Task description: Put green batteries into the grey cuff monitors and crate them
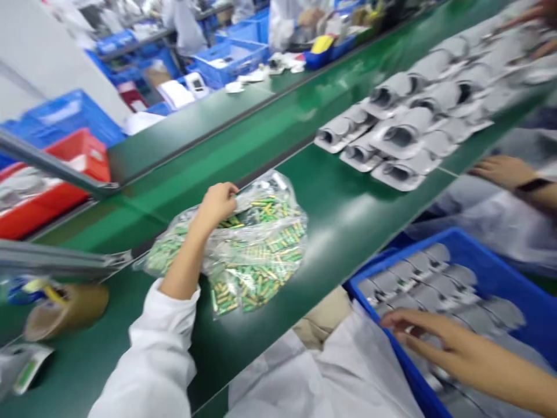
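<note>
While the left hand (pixel 219 203) touches a bag (pixel 261 247), the right hand (pixel 435 335) is unclenched; left grip unclear.

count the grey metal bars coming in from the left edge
2: the upper bar passes in front of the red bin; the lower bar ends left of the clear plastic bag. Others may be hidden.

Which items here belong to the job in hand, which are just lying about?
Likely in the job:
clear bag of green parts, left hand on it
grey casings in blue bin, right hand over it

Apparently lying about:
brown roll
red bin
</note>
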`<state>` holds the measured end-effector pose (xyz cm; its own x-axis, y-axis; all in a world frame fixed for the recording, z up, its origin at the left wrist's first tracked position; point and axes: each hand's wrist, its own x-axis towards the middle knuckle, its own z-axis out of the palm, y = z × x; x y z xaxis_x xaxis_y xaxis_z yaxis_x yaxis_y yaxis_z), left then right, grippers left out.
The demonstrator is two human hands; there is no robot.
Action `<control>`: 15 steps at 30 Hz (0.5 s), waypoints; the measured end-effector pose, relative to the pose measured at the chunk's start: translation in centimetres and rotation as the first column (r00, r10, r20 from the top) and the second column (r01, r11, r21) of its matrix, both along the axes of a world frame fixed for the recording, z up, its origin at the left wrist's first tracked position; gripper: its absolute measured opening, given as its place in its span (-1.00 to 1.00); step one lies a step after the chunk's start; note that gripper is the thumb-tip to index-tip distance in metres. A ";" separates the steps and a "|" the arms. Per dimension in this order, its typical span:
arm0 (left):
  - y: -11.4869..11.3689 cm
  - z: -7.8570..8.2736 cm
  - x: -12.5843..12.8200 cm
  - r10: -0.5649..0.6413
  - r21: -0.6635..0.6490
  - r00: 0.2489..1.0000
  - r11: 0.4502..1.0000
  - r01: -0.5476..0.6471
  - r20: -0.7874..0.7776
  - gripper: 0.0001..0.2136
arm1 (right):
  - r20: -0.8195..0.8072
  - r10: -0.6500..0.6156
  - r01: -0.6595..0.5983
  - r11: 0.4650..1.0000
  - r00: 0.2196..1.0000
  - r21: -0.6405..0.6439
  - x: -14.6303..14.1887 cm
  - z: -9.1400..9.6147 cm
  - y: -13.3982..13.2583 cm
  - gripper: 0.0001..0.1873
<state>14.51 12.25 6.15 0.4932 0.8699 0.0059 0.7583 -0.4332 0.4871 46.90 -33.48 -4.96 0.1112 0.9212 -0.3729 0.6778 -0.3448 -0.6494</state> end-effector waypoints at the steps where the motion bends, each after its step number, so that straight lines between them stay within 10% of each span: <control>1: 0.1 0.3 -0.4 -0.028 -0.002 0.999 1.000 0.028 0.020 -0.75 | -0.105 0.060 -0.056 0.997 0.993 0.045 -1.3 2.6 4.0 -0.63; 4: -0.8 2.0 -1.0 -0.169 -0.091 0.981 0.980 0.177 0.095 -0.72 | -0.208 0.256 -0.172 0.921 0.944 0.349 -5.8 8.7 17.0 -0.66; 8: -2.8 3.6 -1.3 -0.360 -0.273 0.922 0.881 0.386 0.143 -0.69 | 0.075 0.398 -0.358 0.708 0.914 0.609 -10.2 10.7 31.8 -0.70; 11: -2.6 2.9 -1.5 -0.340 -0.327 0.934 0.875 0.357 0.109 -0.74 | 0.391 0.449 -0.590 0.691 0.803 0.418 -11.8 9.7 37.5 -0.69; 15: -0.6 1.5 -2.5 -0.164 -0.331 0.978 0.923 0.197 0.127 -0.70 | 0.505 0.374 -0.593 0.702 0.778 0.395 -12.5 8.1 39.0 -0.78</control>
<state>12.00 11.65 7.67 0.6539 0.7240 -0.2197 0.6256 -0.3542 0.6951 34.40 5.48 3.10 -0.3830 0.9141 0.1334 0.8660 0.4056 -0.2925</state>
